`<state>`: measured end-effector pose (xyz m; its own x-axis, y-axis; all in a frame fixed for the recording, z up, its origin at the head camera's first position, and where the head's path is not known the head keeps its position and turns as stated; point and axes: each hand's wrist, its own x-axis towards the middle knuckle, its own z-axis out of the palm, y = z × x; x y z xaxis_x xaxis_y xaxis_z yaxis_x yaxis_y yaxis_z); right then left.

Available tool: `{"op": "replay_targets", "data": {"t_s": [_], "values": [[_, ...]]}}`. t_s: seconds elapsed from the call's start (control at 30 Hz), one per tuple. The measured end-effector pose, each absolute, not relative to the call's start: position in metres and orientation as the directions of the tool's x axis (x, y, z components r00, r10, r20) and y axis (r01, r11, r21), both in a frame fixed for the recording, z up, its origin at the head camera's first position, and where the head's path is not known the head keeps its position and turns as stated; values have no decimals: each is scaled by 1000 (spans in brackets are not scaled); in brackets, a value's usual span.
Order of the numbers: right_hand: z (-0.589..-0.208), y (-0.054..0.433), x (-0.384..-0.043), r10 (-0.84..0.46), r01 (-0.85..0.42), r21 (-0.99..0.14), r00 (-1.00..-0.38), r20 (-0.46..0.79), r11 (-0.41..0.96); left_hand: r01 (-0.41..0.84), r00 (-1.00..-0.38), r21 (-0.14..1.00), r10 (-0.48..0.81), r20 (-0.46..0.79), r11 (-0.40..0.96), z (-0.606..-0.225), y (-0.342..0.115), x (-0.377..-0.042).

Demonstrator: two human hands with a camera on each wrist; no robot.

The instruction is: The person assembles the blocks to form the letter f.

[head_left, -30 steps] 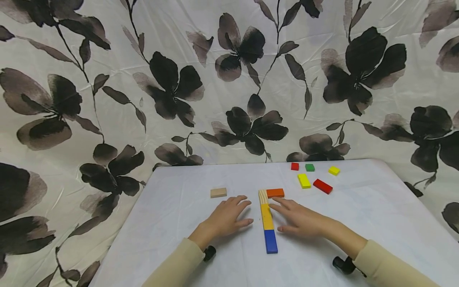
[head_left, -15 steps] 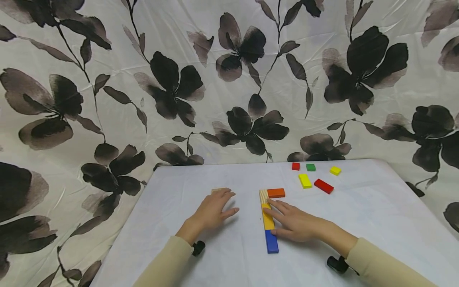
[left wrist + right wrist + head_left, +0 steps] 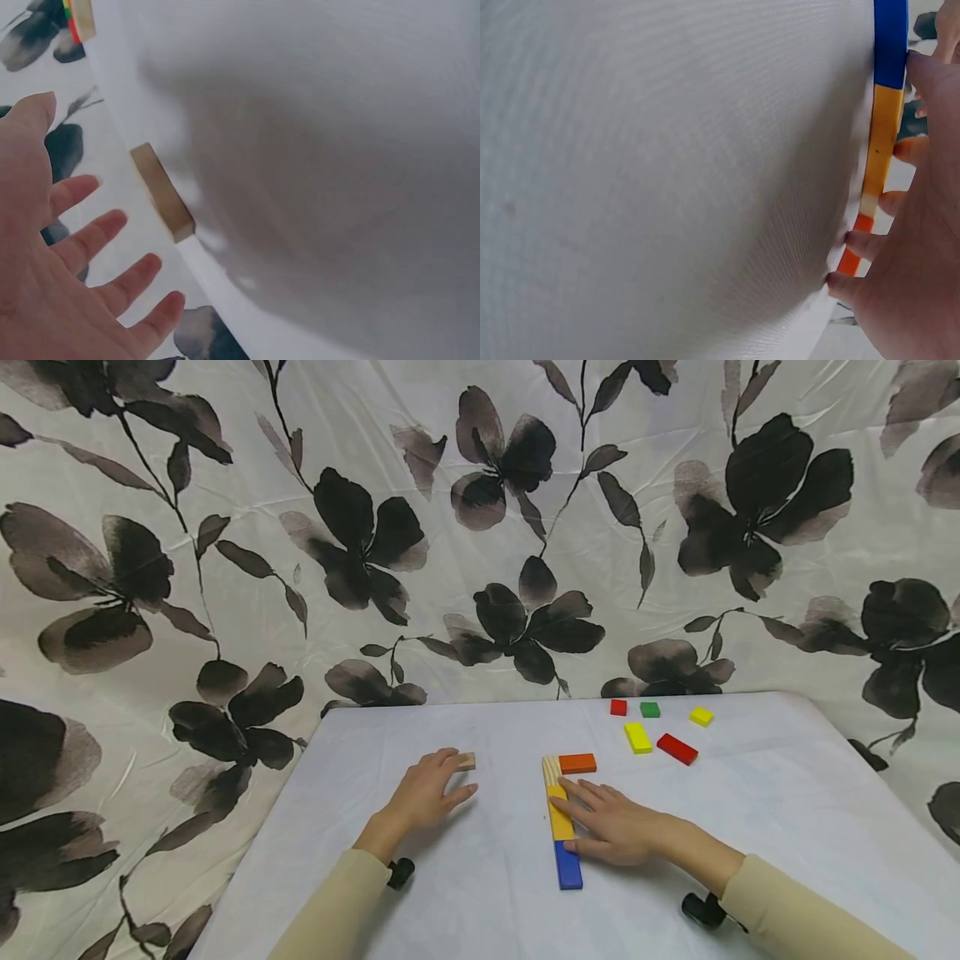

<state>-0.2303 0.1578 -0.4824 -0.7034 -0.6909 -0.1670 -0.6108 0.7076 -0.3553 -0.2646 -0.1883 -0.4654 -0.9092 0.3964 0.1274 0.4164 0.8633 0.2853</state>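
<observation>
The left hand [image 3: 420,789], fingers loosely spread and holding nothing, hangs over the tan block [image 3: 467,762], which lies partly hidden on the table [image 3: 465,902]. The right hand [image 3: 618,827], spread and palm down, rests fingertips on the yellow block [image 3: 561,827], thumb against the blue block [image 3: 568,872] adjoining it.

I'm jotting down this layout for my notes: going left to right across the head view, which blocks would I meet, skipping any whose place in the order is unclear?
Tan block → cream striped block → orange block → small red block → green block → small yellow block.
</observation>
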Motion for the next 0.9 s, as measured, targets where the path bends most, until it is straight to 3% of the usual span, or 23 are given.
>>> {"op": "replay_targets", "data": {"t_s": [0.6, 0.9], "values": [[-478, 158, -229, -699, -614, -366, -694, -172, 700, 301, -950, 340, 311, 28, 891, -475, -200, -283], [-478, 158, -229, -701, -612, -373, -692, -173, 697, 273, -960, 387, 276, 50, 881, -478, -198, -294]]}}
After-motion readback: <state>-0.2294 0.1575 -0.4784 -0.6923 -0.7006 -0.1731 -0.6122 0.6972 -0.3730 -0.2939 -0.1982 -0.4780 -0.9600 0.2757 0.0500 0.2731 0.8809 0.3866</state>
